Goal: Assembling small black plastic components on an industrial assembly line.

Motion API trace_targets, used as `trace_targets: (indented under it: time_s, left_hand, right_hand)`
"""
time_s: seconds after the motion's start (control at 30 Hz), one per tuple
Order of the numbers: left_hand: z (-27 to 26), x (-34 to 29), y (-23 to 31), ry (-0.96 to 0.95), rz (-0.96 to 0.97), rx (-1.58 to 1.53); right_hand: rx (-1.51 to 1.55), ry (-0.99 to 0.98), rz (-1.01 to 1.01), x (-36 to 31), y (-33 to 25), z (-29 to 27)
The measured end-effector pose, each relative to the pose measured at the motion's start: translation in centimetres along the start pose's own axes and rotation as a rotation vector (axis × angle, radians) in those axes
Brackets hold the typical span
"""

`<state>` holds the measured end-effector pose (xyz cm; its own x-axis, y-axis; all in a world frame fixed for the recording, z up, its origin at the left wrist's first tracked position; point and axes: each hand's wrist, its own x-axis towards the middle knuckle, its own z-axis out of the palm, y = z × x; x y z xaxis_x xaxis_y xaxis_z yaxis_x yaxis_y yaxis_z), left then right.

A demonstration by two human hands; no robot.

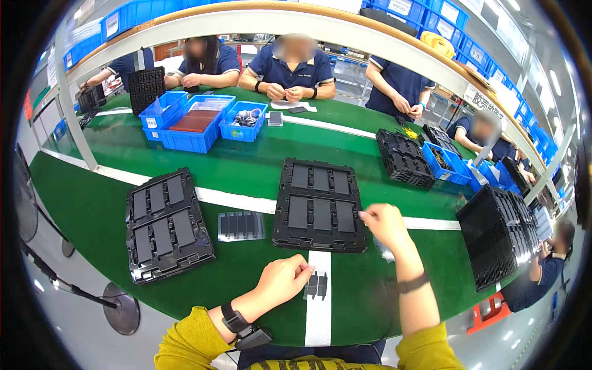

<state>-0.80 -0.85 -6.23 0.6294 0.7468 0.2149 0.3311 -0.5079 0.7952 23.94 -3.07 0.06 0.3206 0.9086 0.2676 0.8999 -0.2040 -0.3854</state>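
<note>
green bench [237, 265] right across, and over at far left sits a black tray [169, 225], slightly skewed, showing six dark rectangles in two rows of three. behind it, blue bins [185, 142] cluster toward the far side. just right of that tray, a clear sheet [241, 226] with dark strips lies flat. now the left hand [283, 277]: fingers curled, thumb near the forefinger, tips right beside a small strip piece [316, 285] on the white band [319, 327]; whether it pinches anything, one cannot tell. just beyond lies the middle tray [319, 206], six dark rectangles again. and there's the right hand [383, 222], thumb and fingertips drawn close at that tray's right edge, any grip impossible to make out. far right, a tall stack of black trays [493, 237] stands.
</note>
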Motion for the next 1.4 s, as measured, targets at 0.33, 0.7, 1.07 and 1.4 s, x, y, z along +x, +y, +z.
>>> trace_targets:
  time_s: [0.33,0.7,1.07,1.4]
  left_hand:
    - [1.0,1.1,-1.6,0.153,0.34,-0.02]
    - [0.5,1.0,-1.5,0.211,0.358,-0.046]
    - [0.2,1.3,-1.8,0.18,0.152,-0.368]
    - [-0.8,4.2,3.5,0.164,0.015,-1.031]
  right_hand:
    - [-0.552,-0.229,-0.569,11.1,-0.6,5.8]
    - [-0.715,-0.097,-0.799,12.6,-2.1,6.5]
    - [1.337,-0.196,0.061,4.4,-6.5,1.7]
    - [0.719,0.065,-0.606,-8.8,-6.2,1.6]
